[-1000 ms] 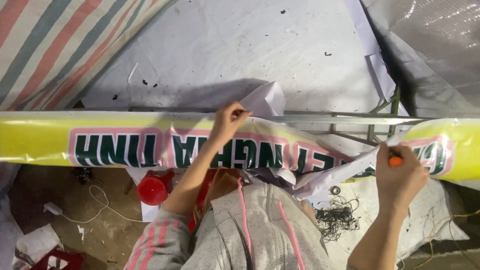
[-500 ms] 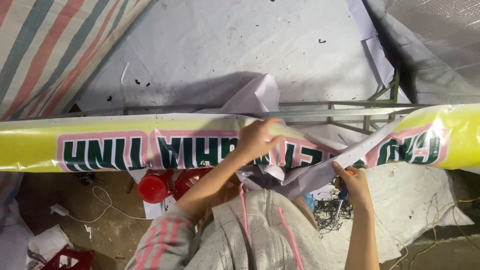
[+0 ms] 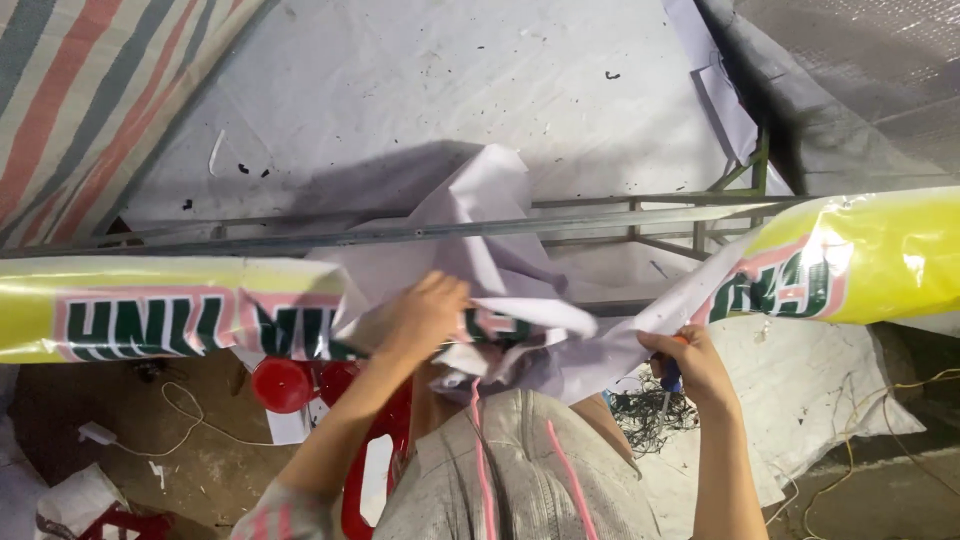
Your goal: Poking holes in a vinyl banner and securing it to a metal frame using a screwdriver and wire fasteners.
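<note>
— Overhead, a pale tarp (image 3: pixel 400 90) and a striped one (image 3: pixel 90 90) fill the background, with a grey metal frame (image 3: pixel 560 228) running across. What do you see on the hands?

— From my feed, the left hand (image 3: pixel 425 318) lies on the crumpled white backing (image 3: pixel 500 260) of the yellow banner (image 3: pixel 150 310), fingers curled over the folded edge and pressing it down. I read the hand as closed around that fold, not spread.

— And the other one?

— My view shows the right hand (image 3: pixel 695 365) closed in a fist around a small tool (image 3: pixel 671 376) with a blue and orange handle; its tip is too hidden to tell. That hand sits just beside the torn edge of the banner, where the white sheet peels away.

— Where is the banner itself?

— It stretches across the frame from left to right, glossy yellow with green and pink lettering, crumpled in the middle between both hands. Below, I see red plastic stools (image 3: pixel 285 385) and a white cable (image 3: pixel 180 420) on the dirt floor (image 3: pixel 150 470).
</note>
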